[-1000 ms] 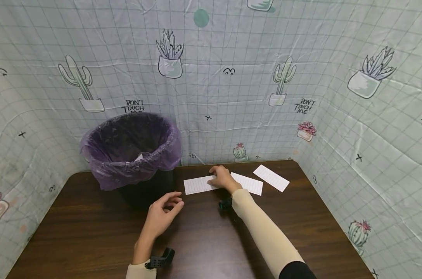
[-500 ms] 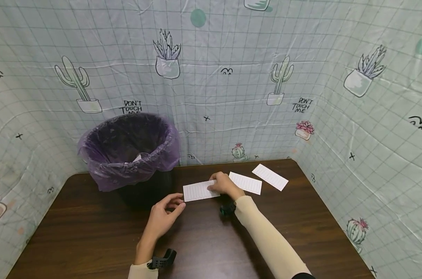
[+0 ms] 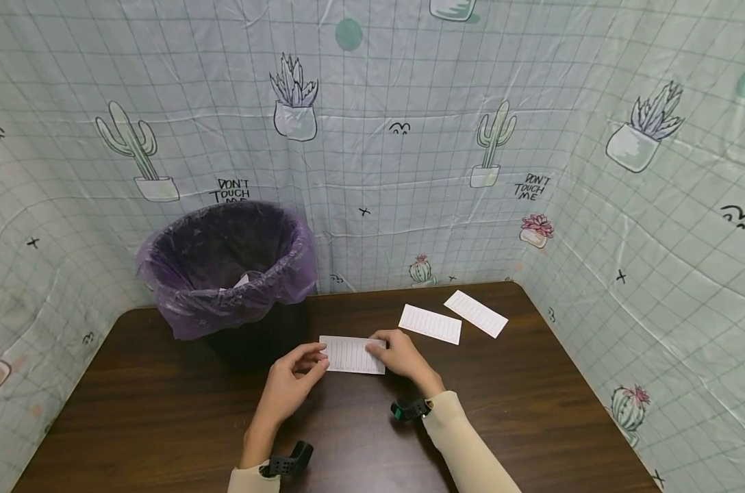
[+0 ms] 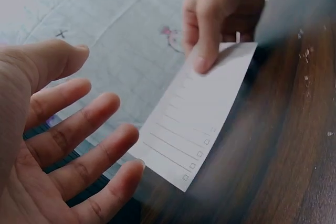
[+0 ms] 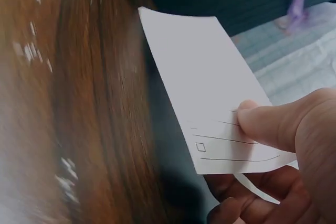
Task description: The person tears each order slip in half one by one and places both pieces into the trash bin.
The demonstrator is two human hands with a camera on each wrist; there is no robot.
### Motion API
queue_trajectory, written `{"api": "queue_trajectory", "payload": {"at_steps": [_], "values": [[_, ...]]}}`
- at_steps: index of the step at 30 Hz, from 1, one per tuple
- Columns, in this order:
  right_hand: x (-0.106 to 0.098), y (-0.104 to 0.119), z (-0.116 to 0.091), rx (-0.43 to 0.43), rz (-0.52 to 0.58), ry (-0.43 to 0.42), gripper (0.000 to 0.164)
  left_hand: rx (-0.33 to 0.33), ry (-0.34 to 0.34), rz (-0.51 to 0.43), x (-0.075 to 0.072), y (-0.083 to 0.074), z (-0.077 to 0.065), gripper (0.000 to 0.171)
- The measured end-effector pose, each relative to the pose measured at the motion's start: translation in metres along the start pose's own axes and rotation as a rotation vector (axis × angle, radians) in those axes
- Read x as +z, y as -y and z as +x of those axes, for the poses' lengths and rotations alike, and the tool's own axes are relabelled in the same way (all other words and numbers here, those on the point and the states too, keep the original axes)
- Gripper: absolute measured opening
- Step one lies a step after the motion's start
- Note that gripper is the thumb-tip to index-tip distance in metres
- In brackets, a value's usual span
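My right hand (image 3: 402, 356) pinches a white lined paper slip (image 3: 346, 355) by its right end, thumb on top. Small checkboxes run along one edge of this slip (image 4: 191, 124), as the left wrist view shows. The slip appears raised off the table in the right wrist view, where the thumb (image 5: 273, 124) presses its printed face. At the slip's left end is my left hand (image 3: 291, 380), with fingers apart and loosely bent. In the left wrist view its fingertips (image 4: 128, 169) come right up to the slip's corner; whether they touch it I cannot tell.
Two more lined slips lie toward the back right, one nearer (image 3: 431, 324) and one farther right (image 3: 476, 313). A black bin with a purple liner (image 3: 224, 311) stands at the back left, some white paper inside. A patterned cloth (image 3: 372, 171) hangs behind the brown table (image 3: 508, 397).
The right hand has drawn its slip off the back of the table toward the person, to the left hand. The left hand has barely moved. Both other slips stay put.
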State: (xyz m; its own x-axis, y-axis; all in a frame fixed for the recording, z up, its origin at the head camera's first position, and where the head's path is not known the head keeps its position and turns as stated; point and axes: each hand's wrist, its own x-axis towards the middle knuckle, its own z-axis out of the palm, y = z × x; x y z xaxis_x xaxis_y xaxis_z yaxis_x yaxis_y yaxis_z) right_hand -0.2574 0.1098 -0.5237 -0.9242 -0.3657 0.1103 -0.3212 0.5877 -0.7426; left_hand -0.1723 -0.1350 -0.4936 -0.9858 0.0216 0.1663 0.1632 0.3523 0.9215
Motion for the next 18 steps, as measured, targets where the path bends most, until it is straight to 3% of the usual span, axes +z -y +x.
{"api": "queue_trajectory", "payload": {"at_steps": [7, 14, 18], "values": [[0.0, 0.01, -0.025, -0.012, 0.046, 0.008, 0.015, 0.071, -0.014, -0.046, 0.001, -0.004, -0.002, 0.026], [-0.002, 0.021, -0.038, -0.012, 0.036, -0.016, 0.012, 0.147, -0.02, 0.061, 0.01, -0.006, 0.0, 0.025], [-0.003, 0.026, -0.042, -0.015, 0.052, 0.007, 0.012, 0.174, -0.056, 0.124, 0.013, -0.005, -0.002, 0.028]]}}
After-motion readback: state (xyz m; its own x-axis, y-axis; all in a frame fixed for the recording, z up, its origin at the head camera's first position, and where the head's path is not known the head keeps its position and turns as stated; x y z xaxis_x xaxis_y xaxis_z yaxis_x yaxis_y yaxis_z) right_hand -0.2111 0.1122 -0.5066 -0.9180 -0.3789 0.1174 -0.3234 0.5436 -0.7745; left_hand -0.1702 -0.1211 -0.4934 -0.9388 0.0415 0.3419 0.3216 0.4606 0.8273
